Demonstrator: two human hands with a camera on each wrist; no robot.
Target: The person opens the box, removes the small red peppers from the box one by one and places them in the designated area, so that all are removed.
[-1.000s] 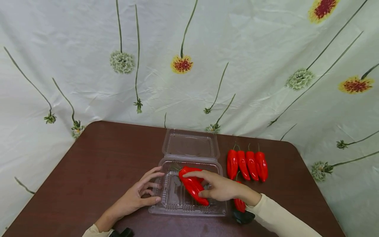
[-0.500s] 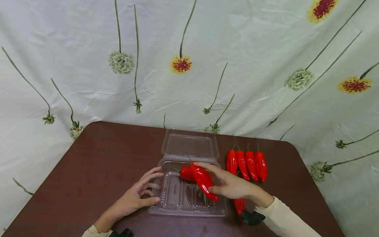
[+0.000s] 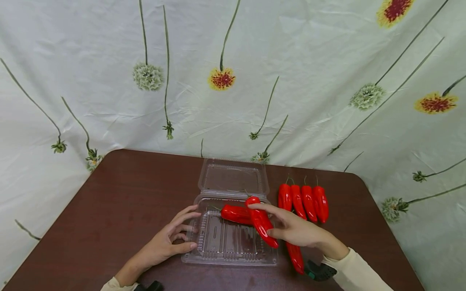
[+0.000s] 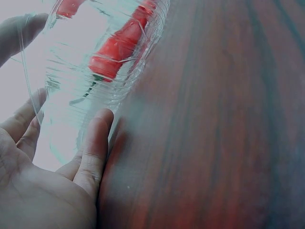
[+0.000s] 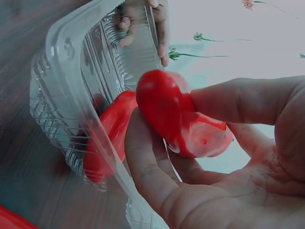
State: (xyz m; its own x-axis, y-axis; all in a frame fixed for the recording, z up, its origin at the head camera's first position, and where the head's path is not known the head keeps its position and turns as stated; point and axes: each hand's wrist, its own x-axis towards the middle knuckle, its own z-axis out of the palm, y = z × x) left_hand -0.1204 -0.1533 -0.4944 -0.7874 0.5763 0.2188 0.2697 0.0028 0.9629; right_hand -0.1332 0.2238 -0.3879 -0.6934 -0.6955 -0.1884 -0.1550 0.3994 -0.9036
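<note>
A clear plastic clamshell container [image 3: 214,242] lies with its lid [image 3: 233,178] folded back. Inside, toward its back wall, one red chili pepper [image 3: 234,214] lies crosswise; the left wrist view shows this pepper [image 4: 114,52] through the wall. My right hand [image 3: 298,228] pinches a second red chili pepper [image 3: 262,222] between thumb and fingers, tilted over the container's right part. In the right wrist view this held pepper [image 5: 159,102] is seen end-on. My left hand [image 3: 169,238] touches the container's left rim with fingers spread and relaxed.
Several red chili peppers [image 3: 308,202] lie in a row right of the container. Another red pepper [image 3: 295,258] lies partly under my right forearm, near a black wrist device [image 3: 320,270]. The dark brown table [image 3: 138,190] ends at a flowered cloth [image 3: 204,109] behind.
My right hand has moved right and slightly back with the held pepper, exposing more of the pepper lying in the container. My left hand stays at the rim.
</note>
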